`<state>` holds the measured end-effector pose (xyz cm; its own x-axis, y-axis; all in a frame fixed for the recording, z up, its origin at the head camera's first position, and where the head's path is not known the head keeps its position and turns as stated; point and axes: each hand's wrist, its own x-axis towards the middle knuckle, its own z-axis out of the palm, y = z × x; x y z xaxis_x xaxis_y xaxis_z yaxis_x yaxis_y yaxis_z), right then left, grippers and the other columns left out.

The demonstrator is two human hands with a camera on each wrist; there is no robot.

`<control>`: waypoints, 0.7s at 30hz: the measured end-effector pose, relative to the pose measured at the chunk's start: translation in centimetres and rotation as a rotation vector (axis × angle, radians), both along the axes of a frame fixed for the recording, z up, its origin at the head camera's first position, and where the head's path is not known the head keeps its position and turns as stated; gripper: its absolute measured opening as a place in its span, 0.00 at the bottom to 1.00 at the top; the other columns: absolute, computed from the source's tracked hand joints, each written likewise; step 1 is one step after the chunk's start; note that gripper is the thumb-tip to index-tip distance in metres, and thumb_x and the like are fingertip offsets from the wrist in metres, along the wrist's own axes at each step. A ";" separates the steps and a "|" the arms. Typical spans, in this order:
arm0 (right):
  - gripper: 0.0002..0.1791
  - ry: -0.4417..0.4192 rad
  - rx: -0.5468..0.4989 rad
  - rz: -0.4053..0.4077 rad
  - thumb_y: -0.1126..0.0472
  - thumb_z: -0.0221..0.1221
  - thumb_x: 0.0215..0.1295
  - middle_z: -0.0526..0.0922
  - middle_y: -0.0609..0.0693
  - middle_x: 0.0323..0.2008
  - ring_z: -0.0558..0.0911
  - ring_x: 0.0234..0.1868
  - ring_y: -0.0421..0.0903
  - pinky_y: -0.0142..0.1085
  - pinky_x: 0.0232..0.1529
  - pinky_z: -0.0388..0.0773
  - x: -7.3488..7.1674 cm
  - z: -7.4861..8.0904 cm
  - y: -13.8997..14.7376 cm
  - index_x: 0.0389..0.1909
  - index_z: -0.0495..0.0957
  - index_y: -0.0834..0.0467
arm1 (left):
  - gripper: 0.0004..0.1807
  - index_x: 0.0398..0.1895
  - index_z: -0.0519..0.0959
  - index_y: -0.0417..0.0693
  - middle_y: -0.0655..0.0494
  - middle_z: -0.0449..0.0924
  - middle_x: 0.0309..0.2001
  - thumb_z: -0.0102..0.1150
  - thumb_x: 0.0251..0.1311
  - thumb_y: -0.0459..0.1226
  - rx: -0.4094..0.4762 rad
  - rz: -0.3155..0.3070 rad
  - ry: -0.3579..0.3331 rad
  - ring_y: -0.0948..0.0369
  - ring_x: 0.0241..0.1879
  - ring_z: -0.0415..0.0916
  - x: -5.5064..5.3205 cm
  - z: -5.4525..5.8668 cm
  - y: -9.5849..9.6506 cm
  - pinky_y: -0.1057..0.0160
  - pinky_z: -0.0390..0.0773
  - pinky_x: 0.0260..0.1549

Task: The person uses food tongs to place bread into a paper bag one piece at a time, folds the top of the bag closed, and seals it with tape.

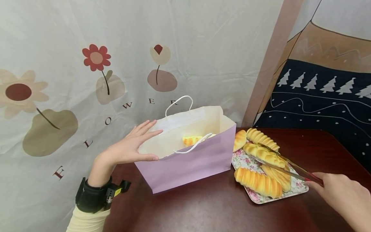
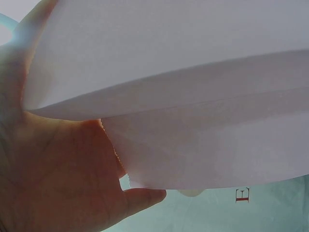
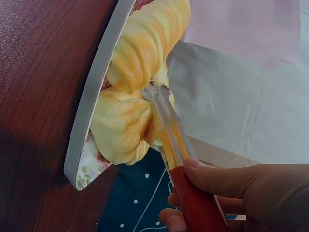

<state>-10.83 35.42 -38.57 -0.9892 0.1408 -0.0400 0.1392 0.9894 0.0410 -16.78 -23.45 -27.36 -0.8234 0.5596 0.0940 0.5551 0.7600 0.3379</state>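
My left hand (image 1: 124,149) rests at the left end of a lilac paper bag (image 1: 191,166), fingers straight and spread across its mouth. In the left wrist view the bag's end (image 2: 193,96) lies against the palm and thumb. My right hand (image 1: 345,193) grips food tongs by their red handles (image 3: 195,198). The tong arms reach either side of a twisted bread roll (image 1: 263,154) on a floral tray (image 1: 299,187); whether they touch it I cannot tell. Inside the bag, yellow bread (image 1: 189,140) partly shows behind a white handle.
More bread lies on the tray, including a ridged roll (image 1: 258,182) in front and another ridged roll (image 1: 262,138) at the back. The tray stands right of the bag on a dark wooden table (image 1: 197,212). A flower-printed cloth (image 1: 220,58) hangs close behind.
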 end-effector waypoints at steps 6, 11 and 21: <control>0.33 0.012 0.025 0.012 0.42 0.69 0.55 0.82 0.70 0.33 0.71 0.22 0.49 0.49 0.23 0.73 0.1 -0.1 -0.1 0.46 0.82 0.69 | 0.46 0.76 0.63 0.59 0.51 0.44 0.81 0.69 0.54 0.57 -0.005 0.004 -0.001 0.45 0.80 0.37 0.0 0.0 0.0 0.31 0.38 0.73; 0.31 0.015 0.029 0.028 0.42 0.68 0.56 0.82 0.67 0.29 0.70 0.21 0.49 0.47 0.21 0.72 0.2 -0.1 -0.1 0.44 0.82 0.68 | 0.45 0.76 0.63 0.58 0.50 0.44 0.81 0.68 0.55 0.57 -0.004 0.001 0.004 0.44 0.80 0.38 0.0 0.0 0.0 0.30 0.38 0.73; 0.32 0.050 0.019 0.019 0.44 0.69 0.56 0.81 0.67 0.28 0.68 0.21 0.49 0.44 0.19 0.68 0.2 -0.1 -0.1 0.48 0.81 0.68 | 0.44 0.75 0.63 0.58 0.49 0.45 0.81 0.67 0.56 0.57 0.004 -0.006 0.004 0.44 0.80 0.38 0.1 0.1 0.0 0.30 0.38 0.73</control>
